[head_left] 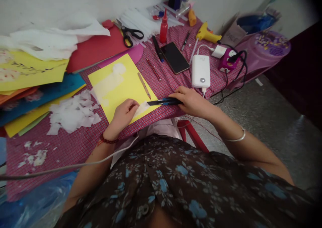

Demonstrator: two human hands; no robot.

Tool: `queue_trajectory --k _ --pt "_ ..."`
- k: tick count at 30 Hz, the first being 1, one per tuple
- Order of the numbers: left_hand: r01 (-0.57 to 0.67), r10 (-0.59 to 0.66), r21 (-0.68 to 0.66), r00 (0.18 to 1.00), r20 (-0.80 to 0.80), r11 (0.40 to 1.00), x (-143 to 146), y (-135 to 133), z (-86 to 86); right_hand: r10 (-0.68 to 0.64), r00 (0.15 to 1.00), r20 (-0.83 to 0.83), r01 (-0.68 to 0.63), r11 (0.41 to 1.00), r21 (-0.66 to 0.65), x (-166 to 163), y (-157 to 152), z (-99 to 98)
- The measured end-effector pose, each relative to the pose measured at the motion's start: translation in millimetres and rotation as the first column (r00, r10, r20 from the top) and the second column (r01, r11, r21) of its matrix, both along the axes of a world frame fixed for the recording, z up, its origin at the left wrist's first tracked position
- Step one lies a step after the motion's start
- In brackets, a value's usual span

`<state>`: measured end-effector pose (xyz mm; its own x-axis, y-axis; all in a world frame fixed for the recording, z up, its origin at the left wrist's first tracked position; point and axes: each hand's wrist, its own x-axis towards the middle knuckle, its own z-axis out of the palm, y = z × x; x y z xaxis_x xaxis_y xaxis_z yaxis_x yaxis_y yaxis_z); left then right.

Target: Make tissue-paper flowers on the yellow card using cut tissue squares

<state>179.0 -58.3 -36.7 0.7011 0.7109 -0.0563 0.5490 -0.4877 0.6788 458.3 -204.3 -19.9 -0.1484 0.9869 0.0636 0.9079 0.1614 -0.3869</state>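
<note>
A yellow paper sheet (118, 99) lies in front of me at the table's edge. My left hand (124, 112) rests on its lower part, fingers closed on the end of a small white paper strip (143, 108). From the right, my right hand (190, 100) grips a black and blue cutter knife (166, 101). Its dark blade points left and meets the strip's right end. Just above the blade lies a brown pencil (144, 86). Pale white patches, one of them round (119, 68), show on the upper part of the sheet.
White paper scraps (74, 112) are heaped at left beside stacked coloured papers (37, 70). Scissors (129, 33), a red bottle (163, 28), a phone (174, 57), a white power bank (200, 70) and a yellow glue gun (208, 33) lie farther back. A cable (100, 161) crosses my left forearm.
</note>
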Motion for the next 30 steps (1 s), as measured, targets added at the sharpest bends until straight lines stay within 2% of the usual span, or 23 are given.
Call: queue_trajectory --k 4,9,14,26,30 --pt "0.006 -0.005 -0.02 0.999 0.032 1.0 -3.5 1.4 -1.2 0.023 0.999 0.026 -0.023 1.0 -0.019 0.9 8.2 1.8" --pt "0.121 -0.12 -0.013 0.991 0.066 0.993 -6.6 1.8 0.2 0.054 0.997 0.061 -0.052 0.998 -0.034 0.8 18.3 3.7" --pt "0.178 -0.179 0.035 0.983 0.043 0.983 -7.2 2.4 -0.7 0.08 0.992 0.094 -0.078 0.996 -0.031 -1.6 26.7 6.1" --pt "0.228 -0.234 0.094 0.971 0.052 0.969 -3.7 0.0 -4.3 0.175 0.982 0.072 -0.171 0.984 -0.052 -7.5 43.5 5.5" --pt "0.174 -0.179 0.083 0.982 0.056 0.981 -3.5 -2.1 -5.1 0.182 0.98 0.086 -0.176 0.982 -0.07 -1.7 40.3 7.5"
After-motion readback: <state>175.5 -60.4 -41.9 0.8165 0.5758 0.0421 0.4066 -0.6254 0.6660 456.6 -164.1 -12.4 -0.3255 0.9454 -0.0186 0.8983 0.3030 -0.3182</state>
